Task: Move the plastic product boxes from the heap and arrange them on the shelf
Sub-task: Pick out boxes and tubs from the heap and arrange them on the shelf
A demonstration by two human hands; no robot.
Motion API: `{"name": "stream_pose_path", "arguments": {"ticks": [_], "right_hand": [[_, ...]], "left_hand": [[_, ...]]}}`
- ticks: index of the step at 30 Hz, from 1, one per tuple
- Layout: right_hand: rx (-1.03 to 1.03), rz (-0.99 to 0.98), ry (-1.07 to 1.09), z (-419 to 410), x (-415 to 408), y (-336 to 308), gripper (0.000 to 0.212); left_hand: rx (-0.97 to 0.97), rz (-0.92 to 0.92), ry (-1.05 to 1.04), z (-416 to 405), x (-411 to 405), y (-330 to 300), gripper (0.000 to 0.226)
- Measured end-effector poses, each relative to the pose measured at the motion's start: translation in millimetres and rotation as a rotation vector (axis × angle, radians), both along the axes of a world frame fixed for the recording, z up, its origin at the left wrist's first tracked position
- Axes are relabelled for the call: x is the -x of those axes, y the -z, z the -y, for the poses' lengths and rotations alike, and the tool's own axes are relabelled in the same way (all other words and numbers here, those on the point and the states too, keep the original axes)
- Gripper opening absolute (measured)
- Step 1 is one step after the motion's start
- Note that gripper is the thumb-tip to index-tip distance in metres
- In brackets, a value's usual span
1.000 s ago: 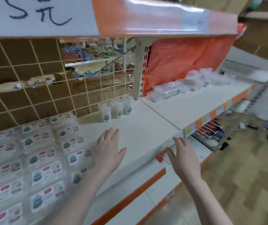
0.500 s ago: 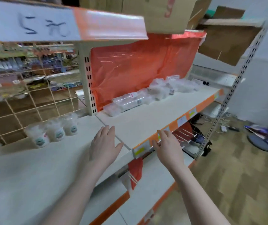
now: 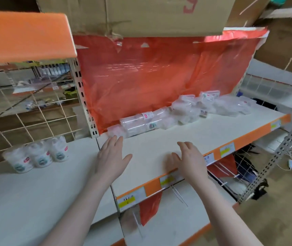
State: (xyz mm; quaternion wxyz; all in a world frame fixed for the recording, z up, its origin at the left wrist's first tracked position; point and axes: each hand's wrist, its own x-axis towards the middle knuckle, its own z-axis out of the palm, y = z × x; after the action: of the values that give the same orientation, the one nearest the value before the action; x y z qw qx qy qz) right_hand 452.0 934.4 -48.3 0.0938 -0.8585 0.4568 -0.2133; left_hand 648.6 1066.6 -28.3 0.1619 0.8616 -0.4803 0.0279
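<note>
A heap of clear plastic product boxes (image 3: 186, 112) lies along the back of the white, matte shelf board (image 3: 177, 139), pressed against a glossy, wrinkled orange-red plastic sheet (image 3: 150, 77) that forms the back wall. The boxes are transparent and thin-walled, some rounded like tubes, some flat and lidded, several with small white and red labels; what they contain is too blurred to tell. On the neighbouring white shelf (image 3: 17, 201) to the left stand three small translucent tubs (image 3: 39, 155) in a row, touching one another, each with a round teal label and a small red one (their contents look white, but that may be the plastic itself). Behind them runs a white wire grid panel (image 3: 26, 118).

The left hand (image 3: 112, 157) hovers flat over the shelf board with fingers straight and together, thumb spread, holding nothing; its fingertips are just short of the nearest box at the heap's left end. The right hand (image 3: 189, 160) is above the shelf's front edge, fingers loosely extended and slightly bent, also holding nothing.

The shelf's front lip is an orange strip (image 3: 253, 135) with white and yellow price tags. A brown corrugated cardboard carton (image 3: 141, 13) sits above.
</note>
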Motion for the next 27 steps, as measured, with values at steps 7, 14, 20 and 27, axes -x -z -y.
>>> {"name": "stream_pose_path", "arguments": {"ticks": [7, 14, 20, 27], "right_hand": [[0.026, 0.011, -0.054, 55, -33, 3, 0.042], [0.039, -0.021, -0.185, 99, -76, -10, 0.044], [0.119, -0.142, -0.352, 142, -105, -6, 0.048], [0.152, -0.175, -0.55, 177, -119, 5, 0.06]], "left_hand": [[0.018, 0.042, -0.001, 46, -31, 3, 0.064], [0.007, 0.029, -0.051, 50, -53, 7, 0.065], [0.037, -0.023, -0.139, 52, -52, 13, 0.066], [0.019, -0.038, -0.259, 61, -47, 14, 0.068]]}}
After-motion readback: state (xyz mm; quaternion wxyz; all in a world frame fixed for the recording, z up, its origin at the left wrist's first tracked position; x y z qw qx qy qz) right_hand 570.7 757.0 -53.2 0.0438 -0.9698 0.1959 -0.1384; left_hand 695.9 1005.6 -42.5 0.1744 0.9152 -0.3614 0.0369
